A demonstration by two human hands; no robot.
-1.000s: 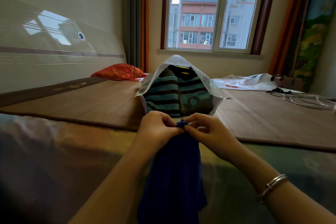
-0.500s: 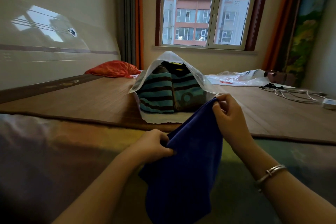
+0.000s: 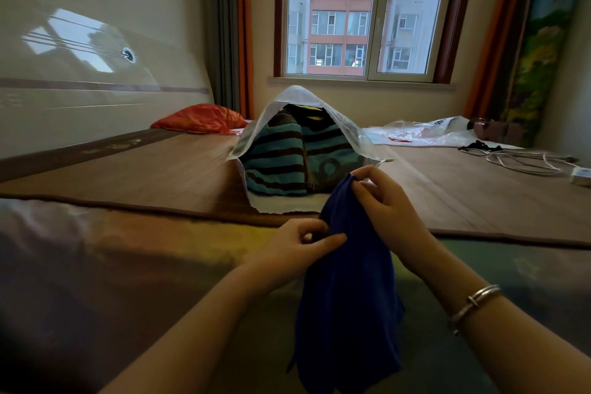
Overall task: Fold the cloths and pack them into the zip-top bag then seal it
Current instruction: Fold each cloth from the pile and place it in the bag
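Blue cloth (image 3: 348, 281) is hanging limp and light, seemingly plush, so I am pinching its upper edge with right hand (image 3: 388, 205) and left hand (image 3: 295, 245).

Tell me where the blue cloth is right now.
The blue cloth hangs low in the middle of the head view, pinched by the right hand and left hand, just in front of the open zip-top bag.

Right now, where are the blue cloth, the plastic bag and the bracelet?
blue cloth (image 3: 348, 297): head view, middle of the hanging fabric.
plastic bag (image 3: 299, 94): head view, top of its open flap.
bracelet (image 3: 476, 301): head view, band on the right wrist.
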